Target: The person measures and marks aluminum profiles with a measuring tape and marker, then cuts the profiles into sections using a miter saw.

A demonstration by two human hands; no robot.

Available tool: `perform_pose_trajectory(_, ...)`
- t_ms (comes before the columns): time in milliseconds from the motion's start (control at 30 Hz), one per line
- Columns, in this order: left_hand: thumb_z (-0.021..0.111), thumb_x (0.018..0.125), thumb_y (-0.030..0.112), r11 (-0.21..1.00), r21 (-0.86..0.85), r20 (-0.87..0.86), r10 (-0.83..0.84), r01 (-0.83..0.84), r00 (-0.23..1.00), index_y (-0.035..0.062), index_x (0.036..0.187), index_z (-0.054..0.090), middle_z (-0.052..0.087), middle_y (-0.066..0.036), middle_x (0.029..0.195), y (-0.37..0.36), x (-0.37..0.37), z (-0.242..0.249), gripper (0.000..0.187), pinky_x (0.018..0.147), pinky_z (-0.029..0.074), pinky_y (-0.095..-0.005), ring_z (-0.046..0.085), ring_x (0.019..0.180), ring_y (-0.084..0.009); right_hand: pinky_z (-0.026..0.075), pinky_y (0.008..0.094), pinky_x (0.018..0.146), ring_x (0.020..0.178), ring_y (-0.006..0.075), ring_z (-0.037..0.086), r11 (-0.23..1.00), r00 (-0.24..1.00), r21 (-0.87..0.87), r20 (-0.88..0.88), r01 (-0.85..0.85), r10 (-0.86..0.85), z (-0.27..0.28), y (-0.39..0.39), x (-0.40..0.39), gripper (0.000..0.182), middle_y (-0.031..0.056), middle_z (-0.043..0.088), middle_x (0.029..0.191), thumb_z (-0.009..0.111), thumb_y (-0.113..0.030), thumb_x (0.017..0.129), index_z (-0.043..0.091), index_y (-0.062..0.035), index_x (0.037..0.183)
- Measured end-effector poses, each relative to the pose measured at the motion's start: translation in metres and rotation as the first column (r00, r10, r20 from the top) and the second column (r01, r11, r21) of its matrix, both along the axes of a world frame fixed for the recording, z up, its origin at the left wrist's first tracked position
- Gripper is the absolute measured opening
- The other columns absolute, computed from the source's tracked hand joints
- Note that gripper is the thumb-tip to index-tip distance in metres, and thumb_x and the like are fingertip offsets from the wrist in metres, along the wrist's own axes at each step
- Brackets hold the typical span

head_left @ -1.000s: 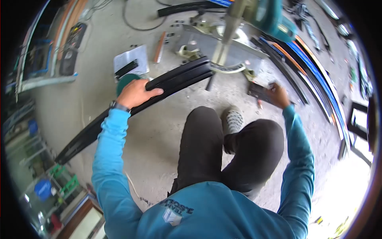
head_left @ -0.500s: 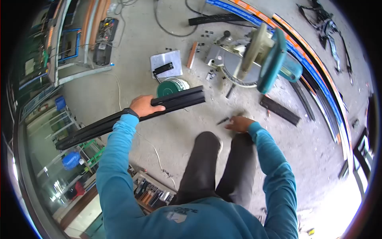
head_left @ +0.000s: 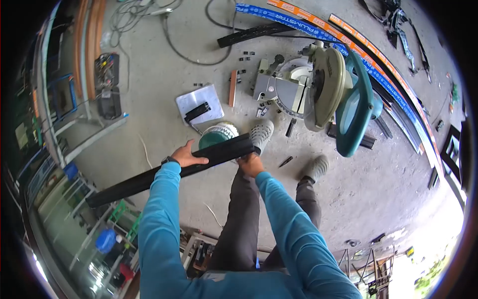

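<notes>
A long black metal profile (head_left: 134, 185) lies slantwise in front of me, its near-right end raised. My left hand (head_left: 185, 156) grips it along its length, with the thumb laid across the top. At the right end, my right hand (head_left: 251, 164) is closed around the profile's lower edge, its fingers partly hidden. Just behind that end stands a tub with a green lid (head_left: 215, 139), partly covered by the profile. On the floor to the right of my right hand lies a small dark pen-like object (head_left: 286, 161).
A teal-handled mitre saw (head_left: 331, 82) stands on the floor ahead to the right. Long strips with blue and orange wrapping (head_left: 318, 31) lie behind it. A silver plate (head_left: 201, 103) carries a black tool. Cables (head_left: 191, 59), a reddish bar (head_left: 233, 88) and a metal frame (head_left: 94, 137) lie around.
My right hand has left the floor beside the pen-like object and moved left onto the profile's end. My left hand stays on the profile. My legs have shifted and both shoes now show.
</notes>
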State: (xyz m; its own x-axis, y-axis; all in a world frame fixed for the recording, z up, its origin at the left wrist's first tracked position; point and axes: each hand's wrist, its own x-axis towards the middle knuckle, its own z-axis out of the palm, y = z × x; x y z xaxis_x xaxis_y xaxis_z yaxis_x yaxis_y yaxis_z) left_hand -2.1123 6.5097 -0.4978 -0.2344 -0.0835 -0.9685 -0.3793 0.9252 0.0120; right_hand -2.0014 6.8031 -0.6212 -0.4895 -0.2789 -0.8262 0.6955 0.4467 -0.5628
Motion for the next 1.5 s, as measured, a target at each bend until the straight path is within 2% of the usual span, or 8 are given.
perform_pose_trajectory(133, 0.086, 0.06, 0.075, 0.998, 0.061, -0.017, -0.022, 0.023, 1.0, 0.0056, 0.164, 0.02, 0.055, -0.033, 0.143, -0.029, 0.008, -0.055, 0.142, 0.113, 0.044, -0.0449, 0.056, 0.133, -0.0439, 0.04, 0.0467, 0.116, 0.139, 0.0449, 0.048, 0.985, 0.925, 0.006, -0.344, 0.175, -0.162, -0.059, -0.056, 0.036, 0.074, 0.0281, 0.055, 0.144, 0.083, -0.035, 0.083, 0.053, -0.0068, 0.145)
perform_pose_trajectory(300, 0.085, 0.068, 0.071, 0.978, 0.194, -0.062, 0.093, -0.08, 0.994, 0.0088, 0.165, 0.019, 0.053, -0.032, 0.147, -0.031, 0.034, -0.095, 0.133, 0.116, 0.042, -0.0431, 0.055, 0.136, -0.0409, 0.041, 0.0516, 0.115, 0.134, 0.0494, 0.051, 0.988, 0.742, -0.127, -0.671, -0.091, -0.018, -0.161, -0.091, 0.077, 0.067, 0.0291, 0.059, 0.138, 0.076, -0.028, 0.087, 0.051, -0.0066, 0.146)
perform_pose_trajectory(433, 0.085, 0.074, 0.064, 0.935, 0.279, -0.118, 0.259, -0.218, 0.959, 0.0142, 0.164, 0.024, 0.056, -0.029, 0.144, -0.033, 0.052, -0.108, 0.119, 0.114, 0.043, -0.0424, 0.057, 0.134, -0.04, 0.047, 0.0555, 0.105, 0.115, 0.0543, 0.062, 0.999, 1.0, -0.042, 0.03, -0.009, 0.011, -0.101, -0.088, 0.042, 0.085, 0.0339, 0.067, 0.121, 0.068, -0.04, 0.093, 0.025, -0.0072, 0.159)
perform_pose_trajectory(733, 0.083, 0.079, 0.062, 0.809, 0.311, -0.037, 0.534, -0.498, 0.845, 0.0117, 0.164, 0.02, 0.056, -0.029, 0.142, -0.046, 0.157, -0.108, 0.118, 0.109, 0.046, -0.042, 0.057, 0.131, -0.0375, 0.051, 0.0496, 0.102, 0.118, 0.0465, 0.065, 0.799, 0.822, -0.211, -0.046, -0.564, 0.568, -0.086, -0.07, 0.024, 0.094, 0.0336, 0.067, 0.123, 0.062, -0.048, 0.096, 0.012, -0.0036, 0.162)
perform_pose_trajectory(867, 0.074, 0.094, 0.047, 0.778, 0.315, -0.028, 0.579, -0.543, 0.815, 0.007, 0.16, 0.032, 0.052, -0.016, 0.147, -0.039, 0.192, -0.114, 0.088, 0.114, 0.039, -0.0378, 0.048, 0.135, -0.0263, 0.051, 0.0478, 0.104, 0.12, 0.0431, 0.065, 0.557, 0.578, -0.216, -0.043, -0.802, 0.815, -0.079, -0.076, -0.011, 0.084, 0.0223, 0.067, 0.133, 0.065, -0.059, 0.091, 0.049, -0.0032, 0.151)
perform_pose_trajectory(1033, 0.074, 0.097, 0.04, 0.696, 0.446, -0.181, 0.686, -0.564, 0.704, 0.0034, 0.149, 0.043, 0.059, -0.012, 0.135, -0.06, 0.182, -0.133, 0.071, 0.107, 0.045, -0.0367, 0.056, 0.122, -0.0223, 0.051, 0.047, 0.101, 0.118, 0.0419, 0.066, 0.905, 0.937, -0.296, -0.265, -0.305, 0.23, -0.079, 0.007, -0.027, 0.065, 0.0255, 0.067, 0.129, 0.064, -0.059, 0.093, 0.068, -0.0046, 0.129)
perform_pose_trajectory(1267, 0.075, 0.09, 0.057, 0.917, 0.38, -0.493, 0.31, -0.12, 0.813, -0.0035, 0.137, 0.055, 0.067, -0.019, 0.125, -0.032, 0.045, -0.142, 0.079, 0.102, 0.049, -0.0387, 0.064, 0.116, -0.0281, 0.055, 0.0472, 0.097, 0.111, 0.039, 0.07, 0.765, 0.782, 0.413, -0.173, -0.494, 0.598, -0.135, 0.224, -0.025, 0.059, 0.0202, 0.075, 0.115, 0.072, -0.056, 0.086, 0.078, -0.0018, 0.107)
perform_pose_trajectory(1500, 0.081, 0.078, 0.067, 0.926, 0.095, -0.469, -0.281, 0.365, 0.837, -0.0077, 0.139, 0.054, 0.069, -0.022, 0.124, 0.053, -0.067, -0.163, 0.1, 0.099, 0.051, -0.0408, 0.068, 0.114, -0.032, 0.05, 0.0474, 0.105, 0.121, 0.0432, 0.064, 0.879, 0.973, 0.477, -0.211, 0.019, 0.093, -0.119, 0.344, 0.054, 0.069, 0.0273, 0.068, 0.127, 0.068, -0.058, 0.092, 0.066, 0.0003, 0.129)
